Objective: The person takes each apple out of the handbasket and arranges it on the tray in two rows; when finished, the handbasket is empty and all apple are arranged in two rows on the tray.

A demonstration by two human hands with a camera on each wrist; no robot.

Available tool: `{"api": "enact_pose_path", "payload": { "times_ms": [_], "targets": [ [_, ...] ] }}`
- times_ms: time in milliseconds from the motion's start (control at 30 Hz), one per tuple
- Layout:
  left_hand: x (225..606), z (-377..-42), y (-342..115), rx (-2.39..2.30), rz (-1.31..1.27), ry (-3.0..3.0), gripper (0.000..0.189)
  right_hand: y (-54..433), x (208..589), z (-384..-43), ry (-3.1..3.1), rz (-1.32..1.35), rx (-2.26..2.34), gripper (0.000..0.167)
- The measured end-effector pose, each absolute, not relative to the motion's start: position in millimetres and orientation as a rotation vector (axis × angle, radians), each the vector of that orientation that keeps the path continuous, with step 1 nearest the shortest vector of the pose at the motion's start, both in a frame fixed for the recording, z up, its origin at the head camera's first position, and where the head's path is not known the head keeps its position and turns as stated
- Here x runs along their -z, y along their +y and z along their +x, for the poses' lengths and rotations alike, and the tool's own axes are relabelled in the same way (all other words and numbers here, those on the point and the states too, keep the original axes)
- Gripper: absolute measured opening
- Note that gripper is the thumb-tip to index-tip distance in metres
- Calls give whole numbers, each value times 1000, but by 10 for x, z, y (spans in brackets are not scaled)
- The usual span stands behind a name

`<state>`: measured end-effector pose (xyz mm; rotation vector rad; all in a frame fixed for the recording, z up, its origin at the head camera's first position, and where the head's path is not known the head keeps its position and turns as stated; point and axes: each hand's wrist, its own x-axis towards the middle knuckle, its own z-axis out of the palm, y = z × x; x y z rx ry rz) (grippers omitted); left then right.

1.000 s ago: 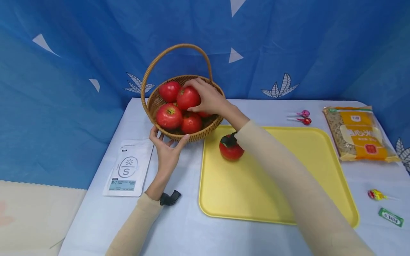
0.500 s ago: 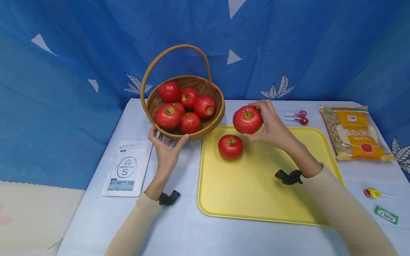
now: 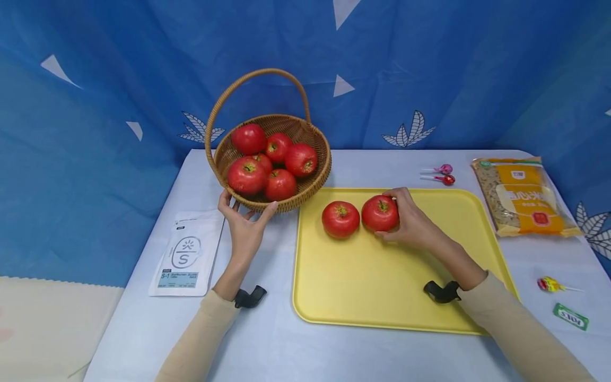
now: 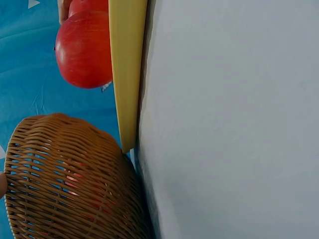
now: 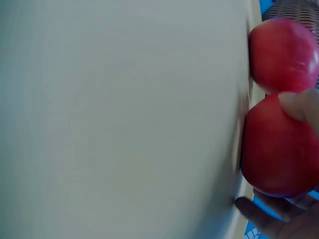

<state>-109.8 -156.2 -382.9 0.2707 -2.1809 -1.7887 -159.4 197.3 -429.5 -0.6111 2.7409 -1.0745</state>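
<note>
My right hand (image 3: 411, 223) holds a red apple (image 3: 380, 213) between thumb and fingers at the far part of the yellow tray (image 3: 363, 286). Close on its left, a second red apple (image 3: 341, 219) sits on the tray; in the right wrist view the held apple (image 5: 279, 147) and the other apple (image 5: 284, 55) appear side by side. A wicker basket (image 3: 321, 159) with a tall hooped handle leans toward me at the tray's far left corner, with several red apples (image 3: 247, 175) inside. My left hand (image 3: 244, 231) grips its near edge, thumb and fingers spread along the rim.
A white pouch (image 3: 186, 254) lies left of the basket. Right of the tray are a bag of grain (image 3: 525, 196), a yellow lollipop (image 3: 550, 284) and a small green packet (image 3: 570, 316). A pink lollipop (image 3: 446, 169) and a red lollipop (image 3: 447, 180) lie behind it.
My right hand has taken an apple out of the basket, carried it right and lowered it to the tray beside the other apple. My left hand has stayed at the basket's rim.
</note>
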Motion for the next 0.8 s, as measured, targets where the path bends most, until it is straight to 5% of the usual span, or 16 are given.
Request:
{"api": "enact_pose_path", "payload": {
  "times_ms": [200,467,800],
  "targets": [
    [3836,-1107,-1569,1814,281,-2175,102,1829,4012,-1701,2776,-692,1058,103],
    [3822,-1112,-1597,1781,273,-2186,100,838,3394,-2180,2673,-1261,1281,82],
    [3823,-1098,-1577,1787,272,-2210,100,-321,3424,-2600,2417,-1353,997,84]
  ]
}}
